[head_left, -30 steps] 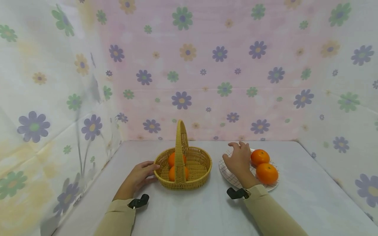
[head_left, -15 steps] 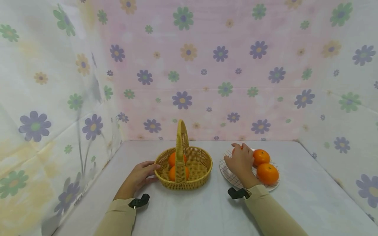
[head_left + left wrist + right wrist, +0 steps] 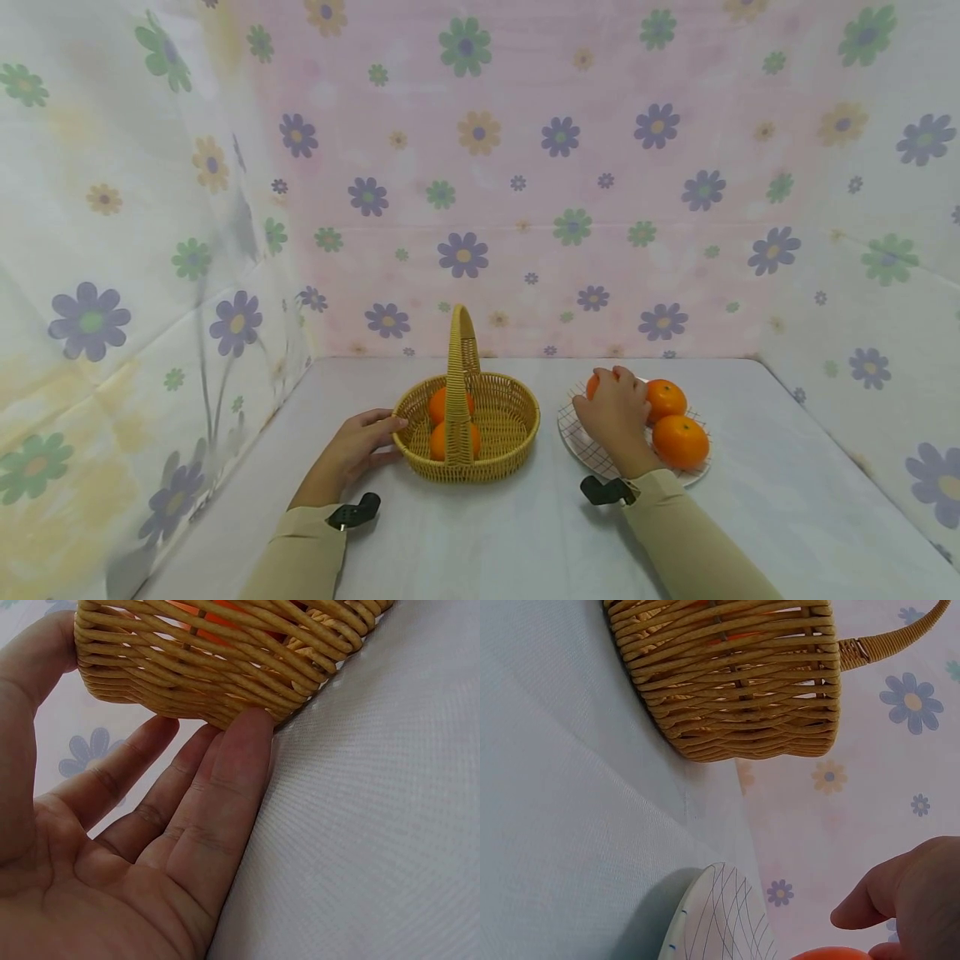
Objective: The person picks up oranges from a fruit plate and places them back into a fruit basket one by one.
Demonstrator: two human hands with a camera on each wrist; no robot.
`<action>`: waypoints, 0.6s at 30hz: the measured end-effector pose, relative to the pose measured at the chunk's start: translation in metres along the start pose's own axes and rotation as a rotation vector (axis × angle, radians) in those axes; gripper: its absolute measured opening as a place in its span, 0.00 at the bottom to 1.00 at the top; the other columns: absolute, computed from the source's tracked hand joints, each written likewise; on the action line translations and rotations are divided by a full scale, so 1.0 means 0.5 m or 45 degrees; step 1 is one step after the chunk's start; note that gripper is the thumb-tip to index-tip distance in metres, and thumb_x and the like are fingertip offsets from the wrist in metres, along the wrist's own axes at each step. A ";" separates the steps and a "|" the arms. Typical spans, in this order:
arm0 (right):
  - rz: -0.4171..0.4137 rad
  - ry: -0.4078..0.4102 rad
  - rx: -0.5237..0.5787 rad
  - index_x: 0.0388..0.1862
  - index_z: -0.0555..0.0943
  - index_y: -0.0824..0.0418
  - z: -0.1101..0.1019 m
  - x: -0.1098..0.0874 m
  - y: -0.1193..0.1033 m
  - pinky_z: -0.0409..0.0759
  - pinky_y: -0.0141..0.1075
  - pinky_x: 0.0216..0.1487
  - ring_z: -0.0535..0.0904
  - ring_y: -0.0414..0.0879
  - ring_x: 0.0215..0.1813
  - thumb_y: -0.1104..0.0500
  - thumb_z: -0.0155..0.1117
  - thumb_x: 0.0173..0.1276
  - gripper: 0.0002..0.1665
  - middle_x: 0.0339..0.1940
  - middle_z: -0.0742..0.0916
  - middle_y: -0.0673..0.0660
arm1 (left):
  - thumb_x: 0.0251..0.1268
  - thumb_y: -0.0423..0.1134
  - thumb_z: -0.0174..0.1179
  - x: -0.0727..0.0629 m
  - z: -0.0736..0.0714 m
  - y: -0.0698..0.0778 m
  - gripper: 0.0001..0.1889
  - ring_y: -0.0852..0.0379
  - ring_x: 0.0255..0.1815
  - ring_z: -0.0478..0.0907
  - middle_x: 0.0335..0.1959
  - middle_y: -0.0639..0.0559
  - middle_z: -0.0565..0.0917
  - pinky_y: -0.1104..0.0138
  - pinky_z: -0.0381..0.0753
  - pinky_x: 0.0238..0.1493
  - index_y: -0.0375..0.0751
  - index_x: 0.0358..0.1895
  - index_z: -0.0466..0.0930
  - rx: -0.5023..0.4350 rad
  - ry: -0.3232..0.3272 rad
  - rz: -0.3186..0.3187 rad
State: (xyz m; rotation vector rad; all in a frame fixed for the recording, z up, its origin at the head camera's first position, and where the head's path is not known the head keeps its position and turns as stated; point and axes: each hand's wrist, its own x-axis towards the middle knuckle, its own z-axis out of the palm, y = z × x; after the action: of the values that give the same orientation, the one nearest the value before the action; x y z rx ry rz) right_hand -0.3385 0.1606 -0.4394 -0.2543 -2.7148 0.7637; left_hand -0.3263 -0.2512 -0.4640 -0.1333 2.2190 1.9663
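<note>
My left hand point(image 3: 358, 446) holds a yellow wicker basket point(image 3: 510, 454) by its left side. In the left wrist view the thumb lies at the rim and the straight fingers point(image 3: 217, 817) touch the woven wall low down. Two mandarin oranges point(image 3: 453, 439) sit in the basket, partly behind its upright handle. My right hand point(image 3: 617, 417) is over a white plate point(image 3: 573, 433) with a grid pattern, its fingers curled over a mandarin orange point(image 3: 592, 386) that they largely hide. In the right wrist view only the top edge of this orange point(image 3: 832, 954) shows, below the hand.
Two more mandarin oranges point(image 3: 680, 442) lie on the right part of the plate, close beside my right hand. Basket and plate stand apart on a table with a white cloth point(image 3: 480, 542). Flowered cloth point(image 3: 525, 275) hangs behind the table and along both sides.
My right hand has come down onto the mandarin orange, its fingers curling further over it and shifting slightly right. More of that orange shows now. The left hand and basket have stayed put.
</note>
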 end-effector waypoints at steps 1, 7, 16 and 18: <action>0.001 0.006 0.001 0.73 0.73 0.60 0.000 -0.001 0.000 0.67 0.70 0.66 0.60 0.71 0.71 0.50 0.69 0.66 0.38 0.77 0.67 0.70 | 0.69 0.47 0.67 0.000 0.000 0.000 0.30 0.50 0.55 0.85 0.65 0.39 0.80 0.54 0.89 0.55 0.36 0.69 0.75 0.004 0.002 0.000; -0.016 0.048 0.018 0.72 0.76 0.58 0.001 -0.004 0.000 0.72 0.68 0.65 0.64 0.70 0.69 0.52 0.65 0.71 0.31 0.74 0.72 0.68 | 0.69 0.48 0.67 -0.001 0.003 0.002 0.29 0.50 0.55 0.85 0.66 0.39 0.79 0.54 0.89 0.55 0.36 0.68 0.75 0.013 0.013 -0.001; -0.096 0.045 0.077 0.64 0.81 0.57 0.003 0.004 0.008 0.74 0.64 0.68 0.73 0.62 0.58 0.50 0.68 0.72 0.24 0.60 0.85 0.61 | 0.69 0.47 0.67 0.001 0.001 0.002 0.30 0.50 0.55 0.85 0.66 0.38 0.79 0.54 0.89 0.55 0.36 0.68 0.75 0.003 0.015 -0.003; -0.090 0.034 0.086 0.61 0.81 0.57 0.001 0.005 0.009 0.76 0.63 0.67 0.75 0.61 0.56 0.50 0.69 0.71 0.23 0.56 0.87 0.60 | 0.70 0.47 0.67 0.001 0.001 0.001 0.29 0.50 0.54 0.85 0.66 0.38 0.79 0.54 0.89 0.55 0.36 0.69 0.74 0.006 0.018 -0.003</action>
State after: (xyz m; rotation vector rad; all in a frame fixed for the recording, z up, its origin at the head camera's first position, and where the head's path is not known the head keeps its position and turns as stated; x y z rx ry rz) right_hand -0.3409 0.1648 -0.4418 -0.1513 -2.6520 0.8245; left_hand -0.3268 -0.2506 -0.4635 -0.1497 2.2309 1.9649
